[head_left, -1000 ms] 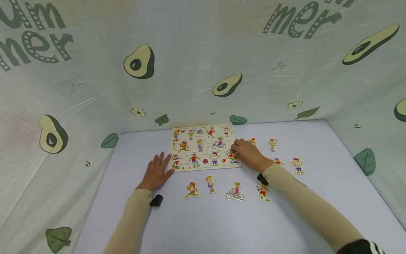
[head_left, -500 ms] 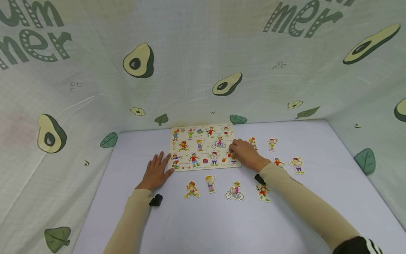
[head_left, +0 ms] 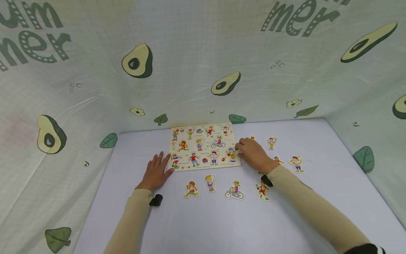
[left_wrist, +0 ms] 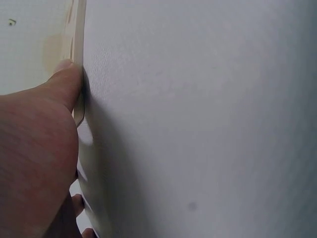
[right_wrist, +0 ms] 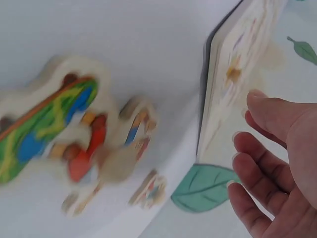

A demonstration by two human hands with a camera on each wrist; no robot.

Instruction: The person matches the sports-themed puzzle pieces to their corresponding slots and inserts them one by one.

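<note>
1 board (head_left: 191, 150) — left hand (head_left: 155, 173) touching, right hand (head_left: 254, 154) near.

- Head view: soft, even, muted light; faint shadow beside right sleeve (head_left: 314, 206); avocado print (head_left: 369, 41) stretched near upper-right corner.
- Left wrist view: dim, greyish; soft-edged shadow on tabletop (left_wrist: 208, 99).
- Right wrist view: skateboarder piece (right_wrist: 89, 134) blurred; right hand (right_wrist: 299, 158) sharper.
</note>
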